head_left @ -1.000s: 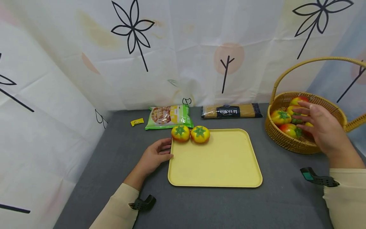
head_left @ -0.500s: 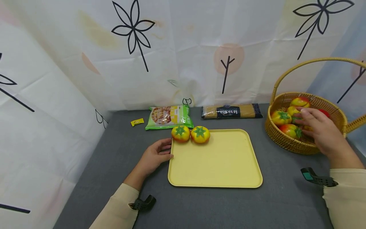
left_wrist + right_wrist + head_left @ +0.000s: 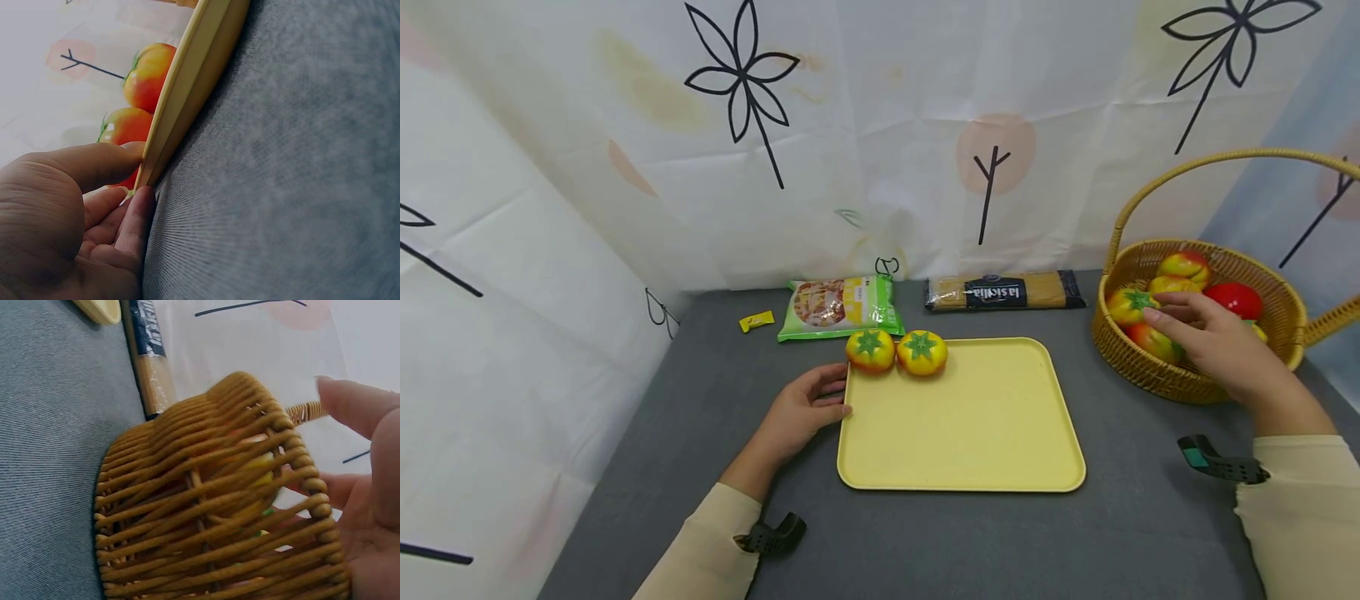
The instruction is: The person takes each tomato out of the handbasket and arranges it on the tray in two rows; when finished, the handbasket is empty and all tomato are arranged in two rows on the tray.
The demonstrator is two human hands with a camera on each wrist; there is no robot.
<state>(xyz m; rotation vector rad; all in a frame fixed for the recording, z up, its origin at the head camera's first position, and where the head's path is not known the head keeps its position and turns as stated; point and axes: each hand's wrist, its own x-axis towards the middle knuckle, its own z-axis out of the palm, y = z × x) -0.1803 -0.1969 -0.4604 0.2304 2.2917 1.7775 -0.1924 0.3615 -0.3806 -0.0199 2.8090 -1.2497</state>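
My left hand [image 3: 805,414] pinches the left rim of a yellow tray [image 3: 962,433], thumb on top and fingertips at the underside in the left wrist view. Two yellow-orange tomatoes [image 3: 871,351] with green tops sit side by side at the tray's far left corner. Over the wicker basket [image 3: 1138,375] at the right, my right hand [image 3: 1228,350] reaches in with thumb and fingers apart. Its fingertips are close to a yellow tomato [image 3: 1123,307]; whether they touch it is hidden. Several more tomatoes lie inside, among them a red one [image 3: 1236,300].
Behind the tray lie a green snack bag [image 3: 842,308], a pack of spaghetti [image 3: 1006,292] and a small yellow wrapped packet [image 3: 757,321]. The basket's tall handle [image 3: 1213,158] arches over it. A printed white cloth [image 3: 887,167] hangs behind the grey table [image 3: 1000,542].
My right hand has moved left and lower over the basket, uncovering the red tomato on the right side. The left hand stays at the tray's rim.
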